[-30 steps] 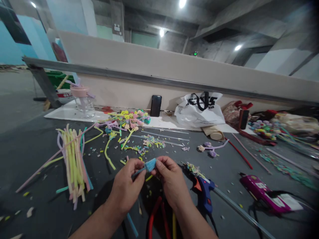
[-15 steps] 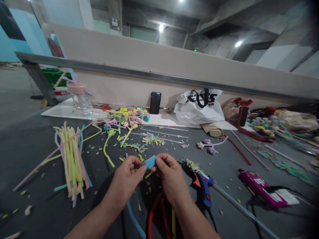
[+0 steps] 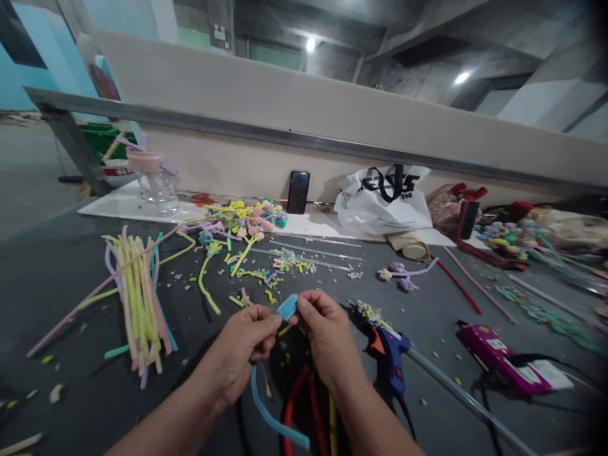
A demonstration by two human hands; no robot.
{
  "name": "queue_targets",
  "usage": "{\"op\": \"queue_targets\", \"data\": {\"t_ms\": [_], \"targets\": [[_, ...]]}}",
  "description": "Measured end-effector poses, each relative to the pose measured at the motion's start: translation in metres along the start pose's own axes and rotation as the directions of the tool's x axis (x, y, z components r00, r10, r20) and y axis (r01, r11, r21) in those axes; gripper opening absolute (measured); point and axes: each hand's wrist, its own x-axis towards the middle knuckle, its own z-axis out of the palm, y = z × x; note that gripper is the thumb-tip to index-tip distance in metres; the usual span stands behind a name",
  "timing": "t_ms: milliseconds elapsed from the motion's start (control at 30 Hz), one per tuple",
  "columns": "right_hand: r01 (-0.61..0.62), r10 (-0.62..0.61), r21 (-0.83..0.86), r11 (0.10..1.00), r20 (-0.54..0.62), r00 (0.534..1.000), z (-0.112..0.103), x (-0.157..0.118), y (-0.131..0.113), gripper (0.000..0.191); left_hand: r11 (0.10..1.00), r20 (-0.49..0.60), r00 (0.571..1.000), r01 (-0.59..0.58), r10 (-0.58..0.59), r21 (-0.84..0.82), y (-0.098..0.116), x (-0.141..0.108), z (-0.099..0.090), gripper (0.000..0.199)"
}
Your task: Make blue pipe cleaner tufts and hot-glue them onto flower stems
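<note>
Between my two hands is a small fan-shaped piece of light-blue pipe cleaner (image 3: pixel 287 308), folded or bunched together. My left hand (image 3: pixel 244 345) pinches its lower left end with thumb and forefinger. At the upper right side, the thumb and fingers of my right hand (image 3: pixel 329 335) are closed on the same piece. A long blue strand (image 3: pixel 273 419) hangs below my left hand and curves right; where it joins is hidden by the fingers. Beneath my wrists lie red curved lengths (image 3: pixel 297 392), partly in shadow, that look like tool handles.
A blue glue gun (image 3: pixel 393 361) with a clear stick lies to the right, near a magenta device (image 3: pixel 506 361) with a cord. Bundled pipe cleaners (image 3: pixel 137 297) lie left. Behind are pipe-cleaner flowers (image 3: pixel 247 218), scattered clippings, a phone (image 3: pixel 297 192), a white bag (image 3: pixel 380 206) and a jar (image 3: pixel 154 183).
The blue strand below my left hand has swung right and shows more of its length. My left fingers have shifted their hold slightly; both hands stay on the blue piece.
</note>
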Motion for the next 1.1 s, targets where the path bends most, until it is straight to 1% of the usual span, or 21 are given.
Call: {"op": "queue_targets", "data": {"t_ms": [67,267,500,700,800,900,1000,1100], "targets": [[0.000,0.000,-0.006,1.000,-0.005,1.000,-0.001,0.001,0.001,0.010,1.000,0.006,1.000,0.008,-0.008,-0.024,0.001,-0.001,0.001,0.021],[-0.004,0.004,-0.018,1.000,0.001,1.000,0.000,0.001,0.000,0.010,1.000,0.042,0.999,0.020,-0.020,-0.008,0.002,-0.003,0.002,0.023],[-0.004,0.003,-0.025,1.000,-0.006,1.000,0.001,0.000,-0.001,0.012,0.998,0.026,0.998,0.056,-0.056,0.004,0.005,-0.004,0.001,0.026],[-0.007,0.008,-0.063,0.998,0.013,1.000,-0.001,0.001,0.001,0.013,0.997,0.052,0.995,0.081,-0.081,0.005,0.005,-0.004,-0.002,0.029],[-0.015,0.018,-0.105,0.994,0.028,0.999,-0.001,0.002,0.000,0.014,0.994,0.035,0.995,0.088,-0.091,0.062,0.005,-0.004,-0.004,0.032],[-0.003,0.009,-0.176,0.984,0.034,0.999,-0.002,0.002,0.000,0.014,0.987,0.022,0.995,0.096,-0.099,0.125,0.004,-0.003,-0.007,0.030],[0.020,-0.016,-0.229,0.973,0.022,1.000,-0.003,0.002,0.000,0.013,0.986,0.046,0.992,0.109,-0.116,0.128,0.004,-0.003,-0.009,0.027],[0.019,-0.008,-0.232,0.973,0.049,0.999,-0.004,0.000,-0.002,0.014,0.983,0.055,0.989,0.127,-0.135,0.136,0.005,-0.002,-0.009,0.026]]}}
